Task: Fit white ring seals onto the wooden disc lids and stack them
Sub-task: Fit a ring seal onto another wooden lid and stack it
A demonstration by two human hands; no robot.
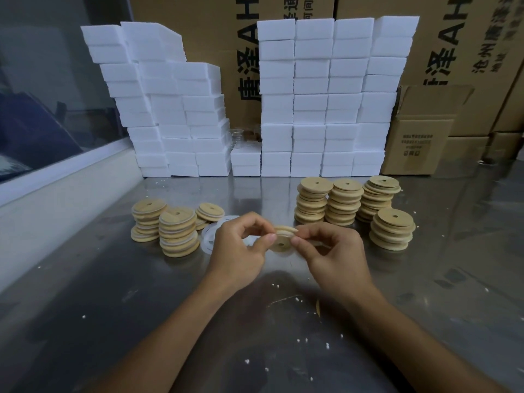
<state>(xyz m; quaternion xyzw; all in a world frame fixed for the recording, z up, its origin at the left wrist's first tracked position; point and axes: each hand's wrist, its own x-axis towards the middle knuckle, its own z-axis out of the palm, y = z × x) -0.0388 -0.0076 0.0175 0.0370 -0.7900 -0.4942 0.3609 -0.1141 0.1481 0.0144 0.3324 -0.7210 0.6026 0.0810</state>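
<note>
Steel table [113,293], lid stacks L+R; both hands, left [241,245] & right [334,251], pinch wooden lid [282,241] w/ seal.

pale tan lids [283,241], white foam blocks [312,103].

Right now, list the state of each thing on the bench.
Left hand: pinching the held lid.
Right hand: pinching the held lid.
Held lid: tilted, off the table.
Loose ring seals: lying flat.
Left lid stacks: upright.
Right lid stacks: upright.
</note>
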